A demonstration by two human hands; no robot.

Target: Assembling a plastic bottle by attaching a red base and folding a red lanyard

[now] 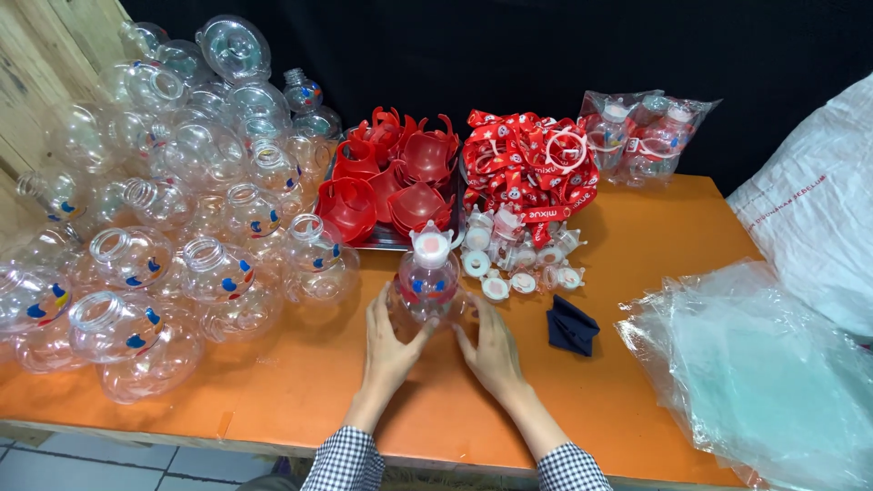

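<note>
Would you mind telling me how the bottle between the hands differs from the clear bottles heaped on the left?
The held bottle wears a white-and-red cap; the heaped bottles have open, bare necks. It stands upright alone on the orange table, cupped by the left hand and right hand; the heaped ones lie tilted against each other. Both are round, clear plastic with blue and red marks.

Both bare hands emerge from black-and-white checked sleeves [346,464] buttoned close at the wrists

Bright, even overhead light, glare on clear plastic, wide-angle bending at edges
</note>
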